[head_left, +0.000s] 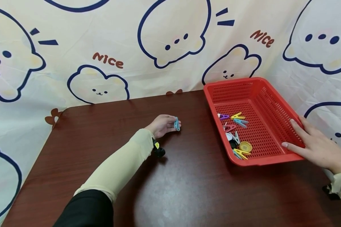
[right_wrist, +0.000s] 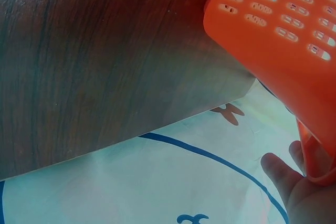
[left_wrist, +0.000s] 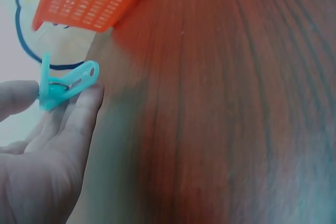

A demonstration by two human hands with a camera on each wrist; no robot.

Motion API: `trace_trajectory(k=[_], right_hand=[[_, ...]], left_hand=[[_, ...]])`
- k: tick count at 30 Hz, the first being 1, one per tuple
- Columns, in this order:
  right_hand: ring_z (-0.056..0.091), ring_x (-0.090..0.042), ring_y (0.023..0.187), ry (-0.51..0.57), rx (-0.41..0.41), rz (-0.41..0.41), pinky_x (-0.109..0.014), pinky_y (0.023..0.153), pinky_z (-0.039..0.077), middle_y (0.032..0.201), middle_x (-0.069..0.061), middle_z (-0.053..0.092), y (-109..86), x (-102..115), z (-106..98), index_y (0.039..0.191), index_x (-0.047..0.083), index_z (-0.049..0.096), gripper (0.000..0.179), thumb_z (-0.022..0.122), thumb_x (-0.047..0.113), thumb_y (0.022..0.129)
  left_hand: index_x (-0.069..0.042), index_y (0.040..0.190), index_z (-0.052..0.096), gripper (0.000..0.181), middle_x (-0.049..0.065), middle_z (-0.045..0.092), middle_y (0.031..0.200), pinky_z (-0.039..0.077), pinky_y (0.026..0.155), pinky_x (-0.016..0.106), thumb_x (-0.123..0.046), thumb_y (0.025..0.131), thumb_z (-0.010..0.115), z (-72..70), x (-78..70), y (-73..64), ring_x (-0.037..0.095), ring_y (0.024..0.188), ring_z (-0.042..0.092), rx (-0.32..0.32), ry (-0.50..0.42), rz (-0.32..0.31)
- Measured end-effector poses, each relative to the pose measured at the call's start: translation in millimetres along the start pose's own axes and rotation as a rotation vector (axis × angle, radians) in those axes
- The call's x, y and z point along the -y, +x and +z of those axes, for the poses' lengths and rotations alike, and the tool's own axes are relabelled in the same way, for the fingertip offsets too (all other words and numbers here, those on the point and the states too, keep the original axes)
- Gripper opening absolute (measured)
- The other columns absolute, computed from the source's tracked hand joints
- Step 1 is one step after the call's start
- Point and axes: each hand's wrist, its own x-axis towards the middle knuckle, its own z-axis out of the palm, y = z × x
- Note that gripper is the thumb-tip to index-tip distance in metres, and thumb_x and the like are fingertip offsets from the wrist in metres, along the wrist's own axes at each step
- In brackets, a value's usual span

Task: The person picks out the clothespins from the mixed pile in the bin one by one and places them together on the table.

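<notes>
My left hand (head_left: 162,125) is over the middle of the table, pinching a light blue clothespin (head_left: 176,124) between thumb and fingertips. The left wrist view shows the clothespin (left_wrist: 63,86) from the side, its two arms spread in a V and a metal spring between them. At the right, my right hand (head_left: 319,146) grips the rim of a red plastic basket (head_left: 281,104), with some fingers over the inner side. Seen from the right wrist, fingertips (right_wrist: 281,174) show outside and below the basket's rim (right_wrist: 320,174).
Inside the basket, along its left side, lie several clothespins, among them a yellow one (head_left: 238,116) and a purple one (head_left: 224,117), plus a yellow round cap (head_left: 245,146). A dark wooden table (head_left: 108,126) carries the basket. Behind hangs a printed cloth (head_left: 147,78).
</notes>
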Motion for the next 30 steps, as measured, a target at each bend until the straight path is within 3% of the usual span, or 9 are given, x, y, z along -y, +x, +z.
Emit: trace_trajectory(k=[7,14,24,30], right_hand=[[0.033,-0.064,0.118,-0.016,-0.014,-0.012,-0.081,0.085,0.042,0.162,-0.037,0.001,0.5,0.7,0.4,0.162,0.000,0.000,0.104,0.065,0.048,0.096],[0.033,-0.065,0.118,-0.027,-0.021,-0.005,-0.082,0.086,0.041,0.161,-0.037,0.003,0.9,0.3,1.0,0.162,0.001,0.001,0.104,0.065,0.049,0.096],[0.035,-0.065,0.118,-0.022,-0.029,-0.017,-0.082,0.087,0.040,0.162,-0.037,0.003,-0.3,-0.2,0.8,0.162,0.000,0.002,0.101,0.064,0.047,0.097],[0.032,-0.066,0.120,-0.026,-0.006,0.010,-0.083,0.088,0.038,0.163,-0.037,-0.003,-0.3,0.9,0.6,0.162,0.002,0.000,0.102,0.063,0.050,0.097]], left_hand=[[0.010,0.133,0.057,0.031,0.021,0.067,0.115,0.052,0.100,0.044,-0.008,0.109,0.051,10.7,2.5,5.9,0.026,0.095,0.070,-0.051,-0.001,-0.012],[0.011,0.126,0.061,0.026,0.015,0.065,0.103,0.056,0.092,0.041,-0.004,0.105,0.057,16.5,7.1,9.8,0.023,0.087,0.066,-0.131,0.060,-0.029],[0.009,0.130,0.061,0.028,0.018,0.064,0.123,0.055,0.095,0.041,-0.006,0.105,0.057,18.4,7.4,9.6,0.022,0.092,0.063,-0.151,0.086,-0.038],[0.004,0.140,0.056,0.037,0.019,0.060,0.124,0.057,0.090,0.039,-0.014,0.108,0.055,19.4,5.0,7.0,0.024,0.097,0.062,-0.157,0.072,-0.043]])
